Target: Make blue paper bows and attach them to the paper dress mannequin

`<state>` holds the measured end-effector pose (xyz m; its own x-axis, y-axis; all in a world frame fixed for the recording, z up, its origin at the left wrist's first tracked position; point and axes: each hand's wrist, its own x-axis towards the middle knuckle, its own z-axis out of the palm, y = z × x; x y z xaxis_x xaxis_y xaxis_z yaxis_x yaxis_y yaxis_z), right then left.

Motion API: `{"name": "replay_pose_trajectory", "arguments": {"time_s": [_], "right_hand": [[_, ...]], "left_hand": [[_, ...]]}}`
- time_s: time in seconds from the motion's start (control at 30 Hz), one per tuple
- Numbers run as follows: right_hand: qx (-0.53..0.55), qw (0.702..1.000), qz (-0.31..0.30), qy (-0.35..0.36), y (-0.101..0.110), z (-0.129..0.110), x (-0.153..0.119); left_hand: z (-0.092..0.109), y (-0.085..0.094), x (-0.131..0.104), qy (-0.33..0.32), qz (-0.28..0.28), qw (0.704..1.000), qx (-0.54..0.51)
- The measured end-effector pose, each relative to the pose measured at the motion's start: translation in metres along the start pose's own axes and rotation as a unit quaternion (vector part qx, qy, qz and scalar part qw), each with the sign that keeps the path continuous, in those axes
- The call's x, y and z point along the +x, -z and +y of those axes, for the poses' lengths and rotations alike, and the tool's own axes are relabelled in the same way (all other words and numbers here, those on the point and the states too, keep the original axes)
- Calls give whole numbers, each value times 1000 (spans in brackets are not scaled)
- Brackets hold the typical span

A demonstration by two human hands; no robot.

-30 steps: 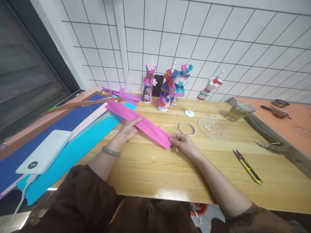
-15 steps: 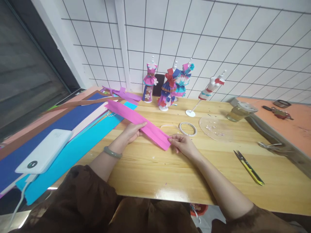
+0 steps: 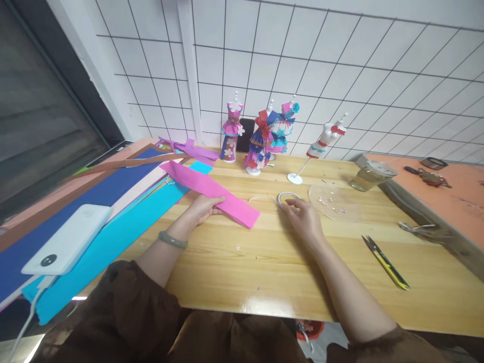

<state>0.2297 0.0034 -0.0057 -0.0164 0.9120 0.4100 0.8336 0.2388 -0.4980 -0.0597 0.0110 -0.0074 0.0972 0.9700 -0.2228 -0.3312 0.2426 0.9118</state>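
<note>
My left hand [image 3: 206, 207] is closed on a long strip of pink crepe paper [image 3: 227, 201], thumb on top and fingers beneath. The strip slants across the table, its far end resting over the other paper. My right hand [image 3: 303, 218] is at a white roll of tape [image 3: 280, 197] lying flat on the table. Its fingers are bent and slightly apart over the roll's near right rim, covering part of it. A thin pale strip curves on the table left of the roll.
Small mannequins in paper dresses [image 3: 259, 141] stand at the back, with a barer one [image 3: 325, 141] to their right. Thread snips [image 3: 385, 262], a clear disc with beads [image 3: 328, 201] and a cup [image 3: 372, 175] lie right. A power bank [image 3: 68, 239] rests on coloured paper left.
My right hand has let go of the pink strip's near end and moved right to the tape roll. My left hand still holds the strip. The camera view has shifted slightly.
</note>
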Motion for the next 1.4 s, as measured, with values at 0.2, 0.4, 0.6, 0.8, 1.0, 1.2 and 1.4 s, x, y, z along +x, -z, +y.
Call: {"name": "replay_pose_trajectory", "arguments": {"time_s": [0.2,0.4,0.6,0.8,1.0,1.2,1.4], "right_hand": [[-177,982,-63,2,-1,16,3],[-229,971,-59,-20,-1,9,0],[-232,972,-28,-16,-3,6,-5],[-188,982,5,-9,-3,4,-7],[42,999,1,26,-5,-12,-4],[291,936,-177,-93,-6,-59,-13],[342,917,-151,-140,-2,-57,18]], "left_hand": [[-1,-7,-6,24,-29,999,20],[0,-6,-9,28,-59,998,0],[3,-3,-17,47,-148,987,36],[7,-2,-21,56,-168,983,45],[8,-3,-20,43,-113,993,-3],[10,-5,-22,38,-128,991,-13],[12,-1,-27,79,-220,971,56]]}}
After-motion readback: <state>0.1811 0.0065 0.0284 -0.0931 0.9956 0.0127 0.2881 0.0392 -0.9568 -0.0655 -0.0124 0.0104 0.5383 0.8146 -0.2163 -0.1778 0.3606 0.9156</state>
